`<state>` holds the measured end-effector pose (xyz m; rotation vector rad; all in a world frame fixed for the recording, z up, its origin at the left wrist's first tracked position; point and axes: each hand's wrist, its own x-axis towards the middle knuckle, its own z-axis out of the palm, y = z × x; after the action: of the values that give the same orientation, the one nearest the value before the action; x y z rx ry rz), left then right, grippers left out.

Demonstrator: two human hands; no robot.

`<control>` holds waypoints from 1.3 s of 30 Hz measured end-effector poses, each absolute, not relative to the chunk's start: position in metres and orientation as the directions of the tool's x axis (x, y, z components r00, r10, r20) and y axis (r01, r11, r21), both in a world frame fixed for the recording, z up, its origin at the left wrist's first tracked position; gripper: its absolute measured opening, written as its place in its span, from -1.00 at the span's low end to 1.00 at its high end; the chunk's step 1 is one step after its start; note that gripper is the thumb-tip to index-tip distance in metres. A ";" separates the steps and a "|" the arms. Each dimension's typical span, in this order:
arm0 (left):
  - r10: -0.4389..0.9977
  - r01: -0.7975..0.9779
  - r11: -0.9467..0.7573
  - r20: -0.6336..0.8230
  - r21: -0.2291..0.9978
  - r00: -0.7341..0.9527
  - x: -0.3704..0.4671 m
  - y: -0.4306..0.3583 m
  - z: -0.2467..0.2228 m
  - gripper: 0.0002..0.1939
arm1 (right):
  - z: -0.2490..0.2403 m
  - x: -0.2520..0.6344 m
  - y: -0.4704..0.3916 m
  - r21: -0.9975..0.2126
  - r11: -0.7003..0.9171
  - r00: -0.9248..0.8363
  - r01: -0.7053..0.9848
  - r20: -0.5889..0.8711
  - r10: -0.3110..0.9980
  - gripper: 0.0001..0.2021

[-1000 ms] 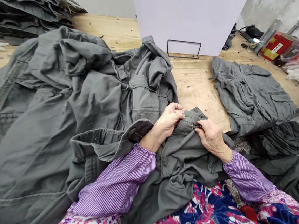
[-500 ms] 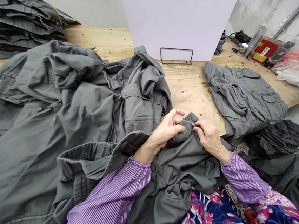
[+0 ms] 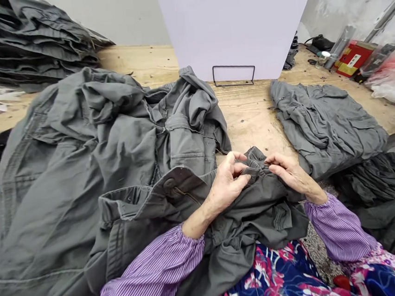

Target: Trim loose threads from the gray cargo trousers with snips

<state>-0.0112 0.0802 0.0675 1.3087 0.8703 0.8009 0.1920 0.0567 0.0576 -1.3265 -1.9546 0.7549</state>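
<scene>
A pair of grey trousers lies across my lap and the table edge, with its zip fly and waistband button showing near my left forearm. My left hand pinches a seamed part of these trousers between thumb and fingers. Close to its right, my right hand has thumb and forefinger brought together at the edge of the same cloth. What lies between those right fingertips is too small to make out. More crumpled grey trousers spread over the table to the left.
A folded grey garment lies on the wooden table at right. Tied dark cloth sits below it. Behind stand a pale board and a thin black wire frame. Stacked garments rise at back left.
My right hand has moved a little right and away from my left hand. The waistband with its button and zip now shows more. The view has shifted slightly.
</scene>
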 end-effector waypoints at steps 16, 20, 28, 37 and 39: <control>0.819 0.414 -0.569 0.450 0.710 0.355 -0.009 0.027 0.025 -0.83 | 0.069 0.186 0.018 -0.461 0.484 -0.434 0.744 0.217 0.874 -0.86; 0.704 0.337 -0.691 0.492 0.639 0.512 -0.009 0.028 0.016 -0.84 | 0.064 0.181 0.012 -0.342 0.481 -0.433 0.807 0.212 0.876 -0.85; 0.168 0.397 -0.915 0.828 -0.071 0.536 -0.004 0.033 0.020 -0.84 | 0.057 0.183 0.005 -0.333 0.404 -0.329 0.852 0.258 0.908 -0.83; 0.134 0.417 -0.904 0.863 -0.095 0.488 -0.002 0.035 0.015 -0.85 | 0.043 0.174 0.003 -0.283 0.429 -0.369 0.858 0.243 0.897 -0.81; 0.130 0.409 -0.908 0.870 -0.087 0.475 -0.002 0.035 0.014 -0.86 | 0.040 0.173 0.003 -0.298 0.435 -0.369 0.850 0.253 0.895 -0.81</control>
<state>-0.0019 0.0349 0.0140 2.9335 0.5517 1.6877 0.1728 0.0031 0.0404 -1.4848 -2.3184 0.1647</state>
